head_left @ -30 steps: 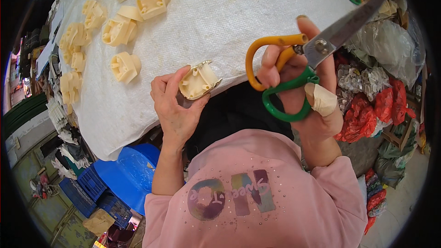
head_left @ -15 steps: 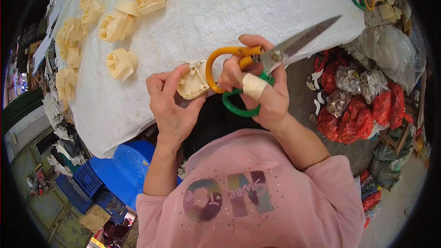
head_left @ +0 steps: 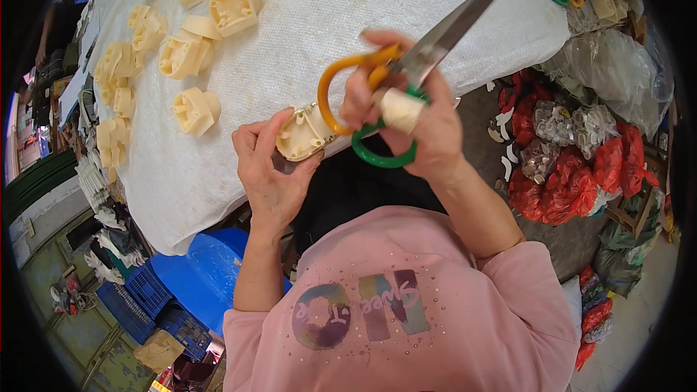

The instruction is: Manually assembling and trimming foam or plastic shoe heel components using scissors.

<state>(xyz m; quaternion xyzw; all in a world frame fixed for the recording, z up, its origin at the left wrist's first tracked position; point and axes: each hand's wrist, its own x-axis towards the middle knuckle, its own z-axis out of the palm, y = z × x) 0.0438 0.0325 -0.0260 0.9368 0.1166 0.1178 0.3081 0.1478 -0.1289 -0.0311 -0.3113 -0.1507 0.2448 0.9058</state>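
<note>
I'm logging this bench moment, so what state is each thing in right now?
left hand: gripping a cream plastic part.
cream plastic part: held at the table edge, hollow side up.
right hand: fingers through the scissor handles, one finger taped.
scissors: blades shut, pointing up and away.
loose cream parts: lying scattered on the white cloth.
red bags: piled on the floor.

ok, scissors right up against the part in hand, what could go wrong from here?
1. The right hand holds the scissors close to the cream plastic part that the left hand pinches. A slip could likely nick the left fingers.
2. The long blade points out over the white cloth and could snag it.
3. The part is held in the air at the table edge, so it may drop toward the blue crate if the grip loosens.
</note>
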